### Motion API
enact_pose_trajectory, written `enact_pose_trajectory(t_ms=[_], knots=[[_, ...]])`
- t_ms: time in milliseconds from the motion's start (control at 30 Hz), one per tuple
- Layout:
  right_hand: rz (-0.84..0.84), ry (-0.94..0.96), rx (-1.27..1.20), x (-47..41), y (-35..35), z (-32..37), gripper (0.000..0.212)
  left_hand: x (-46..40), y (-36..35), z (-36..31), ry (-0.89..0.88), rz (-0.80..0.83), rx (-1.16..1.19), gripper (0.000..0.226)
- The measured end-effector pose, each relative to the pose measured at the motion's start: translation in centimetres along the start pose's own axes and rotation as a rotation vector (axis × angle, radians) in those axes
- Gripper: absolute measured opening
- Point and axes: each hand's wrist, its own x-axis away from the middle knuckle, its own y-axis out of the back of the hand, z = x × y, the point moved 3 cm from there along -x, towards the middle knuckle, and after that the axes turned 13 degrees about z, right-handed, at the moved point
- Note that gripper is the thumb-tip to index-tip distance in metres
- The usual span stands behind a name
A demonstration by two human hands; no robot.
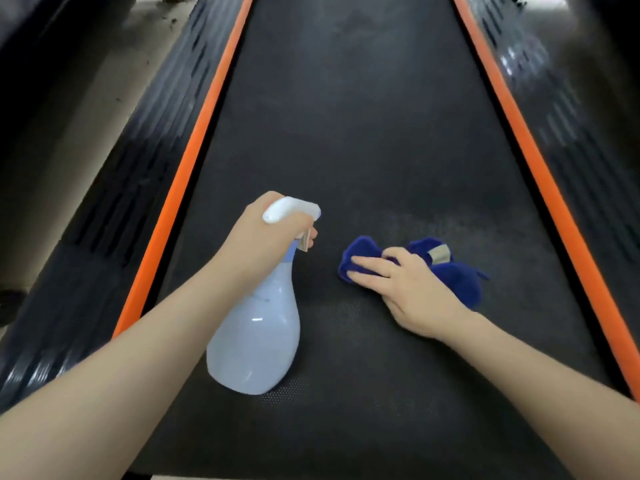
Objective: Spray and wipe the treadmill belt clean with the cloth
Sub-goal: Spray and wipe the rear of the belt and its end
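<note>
Both hands are busy over the near end of the treadmill belt (346,133), set apart from each other. On the left, the left hand (266,233) is wrapped round the neck of a pale blue spray bottle (256,334), a finger curled on the trigger; whether the bottle's base rests on the belt or hangs just above it I cannot tell. Its white nozzle points to the right and far, toward the cloth. To the right, the right hand (412,289) lies with straight fingers spread flat on the bunched blue cloth (460,278), pressing it onto the belt. A faint greyish patch just beyond the cloth may be damp spray.

To do this step well, I judge the bottle should mist a little ahead of the cloth, lightly, not in puddles. Wipe with even pressure in overlapping strokes from one orange side strip (204,133) toward the other, then work toward the far end. Opening the cloth out flatter would cover more belt per pass.
</note>
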Motion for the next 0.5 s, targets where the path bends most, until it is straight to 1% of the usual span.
enact_pose_trajectory(t_ms=[33,67,100,167,200,233,267,300,367,400,433,467,500], knots=[[0.048,0.059,-0.025,-0.2,0.2,-1.0,0.046,-0.4,-0.4,-0.3,0.007,-0.006,0.009,0.040],[0.051,0.042,-0.028,-1.0,0.7,-2.7,0.044,-0.9,-0.9,-0.5,0.013,-0.014,0.012,0.036],[0.035,-0.059,-0.035,-2.1,0.9,-5.1,0.045,-1.3,-1.4,-0.7,0.016,-0.020,0.006,0.033],[-0.017,-0.358,-0.047,-4.4,1.5,-9.4,0.046,-1.8,-2.1,-1.2,0.010,-0.037,0.006,0.030],[-0.008,-0.435,-0.051,-5.1,1.8,-9.8,0.046,-2.0,-2.4,-1.3,0.003,-0.053,0.016,0.027],[0.009,-0.460,-0.032,-5.3,1.9,-9.1,0.047,-2.0,-2.6,-1.4,-0.001,-0.066,0.031,0.025],[-0.007,-0.425,-0.004,-4.5,2.0,-7.7,0.048,-2.1,-2.8,-1.4,0.000,-0.078,0.048,0.024],[-0.039,-0.325,-0.003,-3.1,1.8,-5.9,0.050,-2.1,-3.0,-1.4,-0.001,-0.086,0.055,0.024],[-0.001,-0.084,-0.034,1.1,0.7,-2.3,0.053,-2.2,-3.3,-1.1,-0.014,-0.074,0.035,0.023],[0.040,0.005,-0.035,2.7,0.4,-1.2,0.054,-2.3,-3.5,-1.0,-0.017,-0.067,0.015,0.022],[0.092,0.062,-0.033,3.3,0.3,-1.3,0.054,-2.5,-3.6,-1.0,-0.021,-0.066,-0.001,0.021],[0.110,0.094,-0.019,2.9,0.5,-2.2,0.054,-2.7,-3.6,-1.0,-0.025,-0.072,-0.009,0.020],[0.092,0.073,0.000,1.7,0.8,-3.7,0.054,-2.9,-3.7,-1.0,-0.029,-0.081,-0.020,0.020]])
